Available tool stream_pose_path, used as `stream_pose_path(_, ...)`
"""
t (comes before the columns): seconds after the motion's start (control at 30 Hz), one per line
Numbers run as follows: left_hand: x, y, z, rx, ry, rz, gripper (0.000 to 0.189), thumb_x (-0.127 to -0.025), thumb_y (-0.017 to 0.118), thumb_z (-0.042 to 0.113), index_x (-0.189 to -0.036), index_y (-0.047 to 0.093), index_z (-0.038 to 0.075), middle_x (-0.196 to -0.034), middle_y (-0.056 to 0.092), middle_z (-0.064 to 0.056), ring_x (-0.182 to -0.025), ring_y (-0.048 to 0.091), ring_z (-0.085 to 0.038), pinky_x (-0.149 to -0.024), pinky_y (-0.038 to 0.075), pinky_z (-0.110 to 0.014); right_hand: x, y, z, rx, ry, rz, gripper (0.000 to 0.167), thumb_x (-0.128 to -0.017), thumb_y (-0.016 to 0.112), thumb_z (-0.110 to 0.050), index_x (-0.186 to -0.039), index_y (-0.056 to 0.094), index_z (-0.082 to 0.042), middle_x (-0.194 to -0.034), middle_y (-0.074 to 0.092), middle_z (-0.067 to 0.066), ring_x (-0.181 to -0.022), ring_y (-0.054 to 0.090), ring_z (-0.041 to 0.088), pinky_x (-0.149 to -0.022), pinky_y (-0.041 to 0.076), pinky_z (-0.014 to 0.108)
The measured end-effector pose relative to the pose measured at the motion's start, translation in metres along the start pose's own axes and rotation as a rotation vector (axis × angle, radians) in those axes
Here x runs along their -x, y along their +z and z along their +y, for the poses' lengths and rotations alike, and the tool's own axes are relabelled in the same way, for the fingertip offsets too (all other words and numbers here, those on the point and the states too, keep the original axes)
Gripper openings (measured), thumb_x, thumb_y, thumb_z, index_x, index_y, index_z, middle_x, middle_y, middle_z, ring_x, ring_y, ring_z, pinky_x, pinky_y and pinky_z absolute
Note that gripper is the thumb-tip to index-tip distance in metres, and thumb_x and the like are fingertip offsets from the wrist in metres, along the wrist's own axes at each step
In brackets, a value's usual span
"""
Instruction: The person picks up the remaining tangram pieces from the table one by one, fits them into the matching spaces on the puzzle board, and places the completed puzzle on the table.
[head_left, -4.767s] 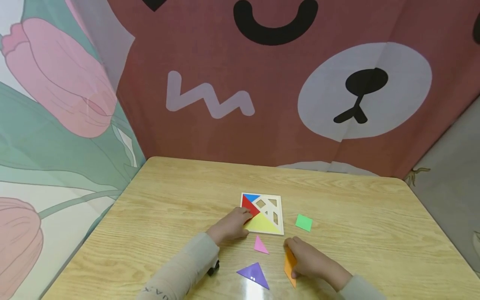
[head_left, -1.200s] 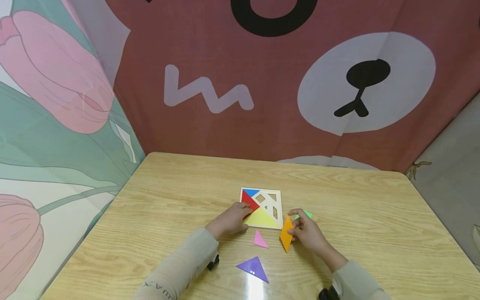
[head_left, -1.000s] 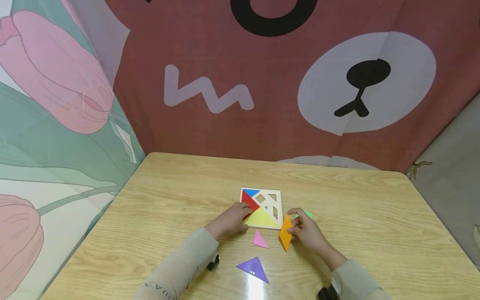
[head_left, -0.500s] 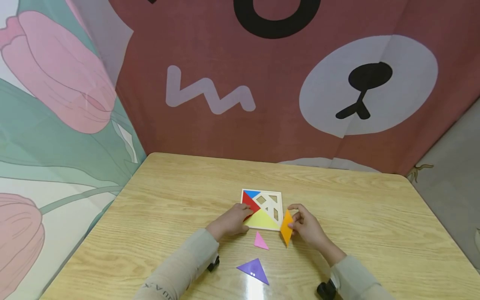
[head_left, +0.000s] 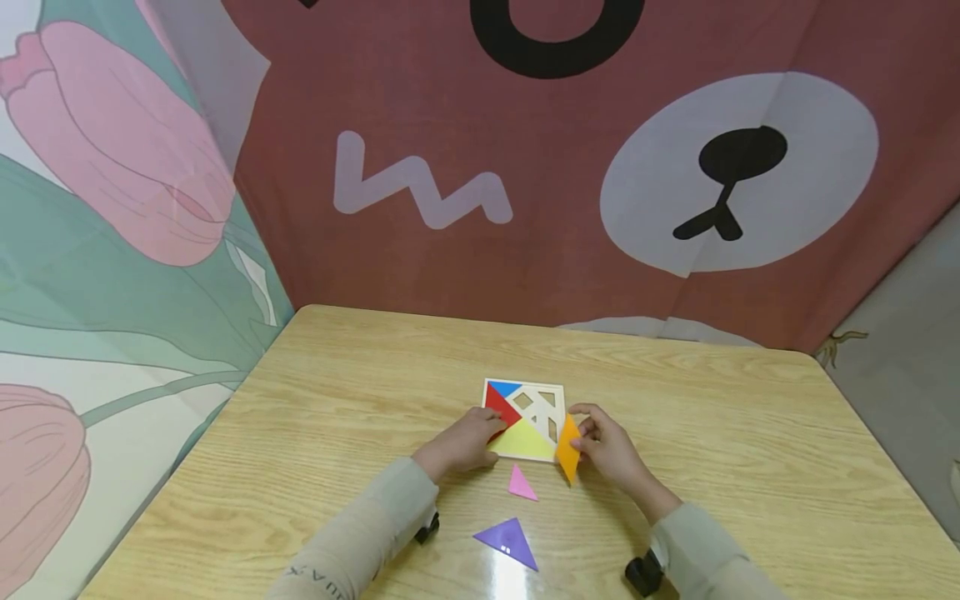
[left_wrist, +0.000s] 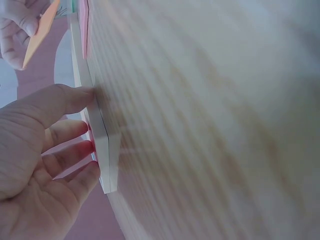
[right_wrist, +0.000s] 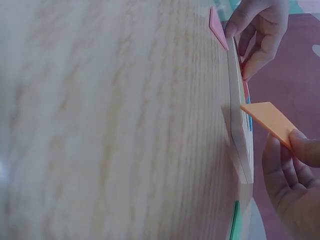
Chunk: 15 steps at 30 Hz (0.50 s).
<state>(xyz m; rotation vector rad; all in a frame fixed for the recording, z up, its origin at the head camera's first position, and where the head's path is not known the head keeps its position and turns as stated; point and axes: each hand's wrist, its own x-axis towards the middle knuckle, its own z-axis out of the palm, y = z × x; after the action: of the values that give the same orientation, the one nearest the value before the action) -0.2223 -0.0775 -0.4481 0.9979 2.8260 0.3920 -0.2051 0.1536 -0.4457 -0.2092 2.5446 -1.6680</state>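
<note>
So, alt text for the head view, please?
A right hand holds an orange piece at the right edge of a puzzle board; the left hand holds its near left corner. A pink triangle and a purple triangle lie on the table.

Room beyond bd (head_left: 538,408), hands (head_left: 459,440) (head_left: 611,450) blocking L/R sides.

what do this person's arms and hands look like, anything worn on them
The left hand and right hand are ungloved. The left sleeve and right sleeve are pale greyish beige, wrist-length; the left one carries dark lettering, hard to read. A small black device shows under each sleeve's end.
</note>
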Motion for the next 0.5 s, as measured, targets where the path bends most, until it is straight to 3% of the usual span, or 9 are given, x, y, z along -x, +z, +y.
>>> stream_pose_path(0.5, -0.0003, -0.0004, 0.0012, -0.001, -0.015, -0.008, 0.047, -0.073, 0.063, 0.016, -0.116, 0.052, 0.001, -0.120, 0.046, -0.012, -0.112, 0.039, -0.025, -0.096, 0.029, -0.028, -0.0080, -0.0029, -0.0028, 0.046, -0.039, 0.013, 0.043, -0.076, 0.054, 0.014, -0.115, 0.047, 0.000, -0.078, 0.043, 0.012, -0.063, 0.044, 0.018, -0.052, 0.048, 0.029)
